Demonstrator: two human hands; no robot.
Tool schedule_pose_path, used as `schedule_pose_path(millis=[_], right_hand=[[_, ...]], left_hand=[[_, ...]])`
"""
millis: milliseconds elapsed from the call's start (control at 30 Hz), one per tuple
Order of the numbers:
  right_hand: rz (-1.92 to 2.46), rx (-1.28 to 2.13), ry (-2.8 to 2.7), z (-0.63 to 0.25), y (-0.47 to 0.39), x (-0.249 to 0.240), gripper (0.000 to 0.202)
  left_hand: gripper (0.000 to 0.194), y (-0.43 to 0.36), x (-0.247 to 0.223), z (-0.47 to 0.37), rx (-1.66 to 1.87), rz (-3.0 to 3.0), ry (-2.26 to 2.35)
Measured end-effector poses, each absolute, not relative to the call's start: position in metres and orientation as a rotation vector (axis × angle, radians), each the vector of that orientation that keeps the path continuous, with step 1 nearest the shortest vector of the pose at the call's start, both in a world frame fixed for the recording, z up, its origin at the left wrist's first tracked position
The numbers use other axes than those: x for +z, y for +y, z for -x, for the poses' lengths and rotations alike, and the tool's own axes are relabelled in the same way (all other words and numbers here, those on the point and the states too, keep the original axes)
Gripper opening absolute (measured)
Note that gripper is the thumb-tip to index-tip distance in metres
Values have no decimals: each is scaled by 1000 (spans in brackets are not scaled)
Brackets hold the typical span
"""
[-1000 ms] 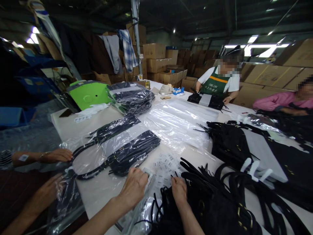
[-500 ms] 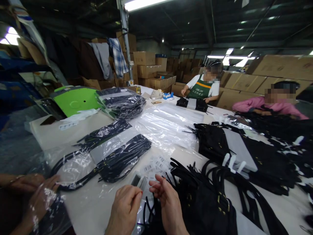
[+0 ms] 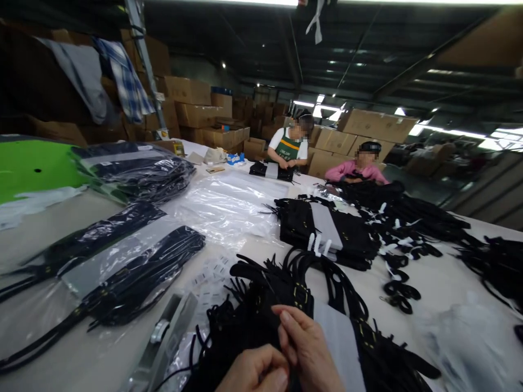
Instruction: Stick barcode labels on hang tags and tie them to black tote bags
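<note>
Just above a black fringed bag (image 3: pixel 265 321), my left hand (image 3: pixel 257 370) is curled closed at the bottom edge. Right beside it, my right hand (image 3: pixel 308 345) has its thumb and fingers drawn together. Whatever either hand pinches is too small or hidden to make out. The bag has straps, a gold-coloured buckle (image 3: pixel 301 294) and a pale grey sheet (image 3: pixel 337 337) wrapped across it. To the left of my hands lies a grey metal device (image 3: pixel 163 343) with a round knob, near white printed labels (image 3: pixel 212 275).
Bags in clear plastic (image 3: pixel 139 272) lie left, beside a stack of clear bags (image 3: pixel 229 201). Another pile of black bags (image 3: pixel 298 223) sits farther right, with black straps (image 3: pixel 400 272) beyond. Two people work across the table, one in a green apron (image 3: pixel 286 147), one in pink sleeves (image 3: pixel 339 171).
The view has swung right, and the co-worker's hands at the left are out of frame. My hands have come closer together, over the fringed bag.
</note>
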State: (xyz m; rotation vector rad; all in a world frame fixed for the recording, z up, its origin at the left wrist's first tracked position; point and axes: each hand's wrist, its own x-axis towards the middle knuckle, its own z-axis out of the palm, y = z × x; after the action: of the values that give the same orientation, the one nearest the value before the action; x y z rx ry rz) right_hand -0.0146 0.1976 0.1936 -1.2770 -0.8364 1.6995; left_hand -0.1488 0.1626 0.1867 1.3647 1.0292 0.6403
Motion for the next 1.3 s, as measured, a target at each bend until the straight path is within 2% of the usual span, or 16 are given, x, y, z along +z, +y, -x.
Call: schedule_pose_path(millis=[100,200,400,700,900,1033,1167,1300], right_hand=[[1508,1400,-1119,-35,199,189,38],[1767,1094,-1432,-67,202,179,37],[1991,867,-1700,-82,207,155,33],[2018,916,-1718,-70,224,143,32],[1976,983,-1732,-53,243,145,32],[1989,1029,-1823,-64,239,157,13],[1993,1139,-1882,-86,226,171,33],[1782,1490,-1619,-101,213,173,51]], left_hand=[[22,195,185,120,727,-1521,1223],[26,239,175,97,628,-1629,1517],[23,292,152,69,452,-1558,1599],[35,296,154,73,344,-1696,1458],[25,297,152,80,270,-2140,1402],[22,294,159,83,183,-2362,1365],[24,288,169,88,130,-2514,1332],[23,279,177,94,103,-2590,1315]])
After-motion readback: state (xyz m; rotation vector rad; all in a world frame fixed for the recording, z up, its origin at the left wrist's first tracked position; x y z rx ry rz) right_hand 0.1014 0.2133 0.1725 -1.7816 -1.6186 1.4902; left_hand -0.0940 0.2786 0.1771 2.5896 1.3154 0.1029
